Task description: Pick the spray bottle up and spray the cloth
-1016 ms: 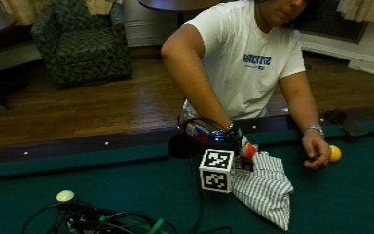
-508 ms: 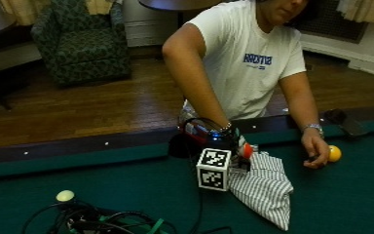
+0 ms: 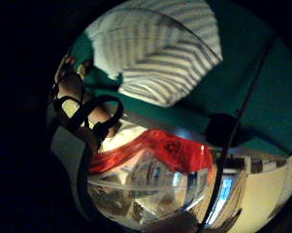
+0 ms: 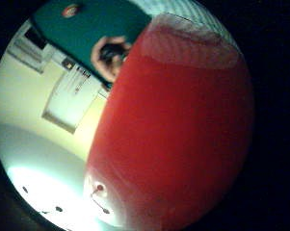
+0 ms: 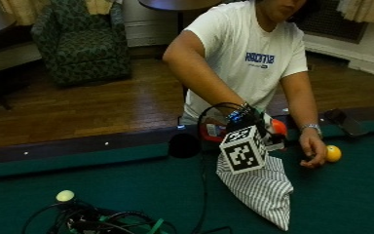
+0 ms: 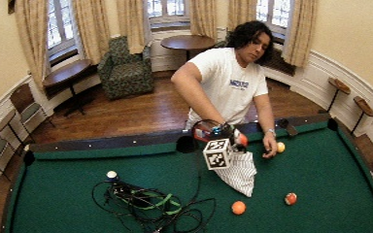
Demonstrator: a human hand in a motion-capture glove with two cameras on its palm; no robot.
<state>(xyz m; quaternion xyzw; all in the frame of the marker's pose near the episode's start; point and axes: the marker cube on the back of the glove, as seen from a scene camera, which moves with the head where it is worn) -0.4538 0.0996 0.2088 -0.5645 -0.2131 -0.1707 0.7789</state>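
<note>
Red-capped spray bottle (image 5: 272, 132), gripped in the gloved right hand's (image 5: 249, 122) curled fingers, has shifted little; striped cloth (image 5: 261, 187) below at frame centre, spraying imminent.

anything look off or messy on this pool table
Nothing is spilled or damaged. The striped cloth lies crumpled on the green felt rather than flat, and a tangle of cables sits among the balls. The gloved right hand holds the spray bottle above the cloth.

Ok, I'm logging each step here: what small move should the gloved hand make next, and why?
Probably squeeze the trigger. The gloved right hand holds the clear spray bottle with the red-orange top just above the striped grey-and-white cloth on the green felt table, its top already toward the cloth.
</note>
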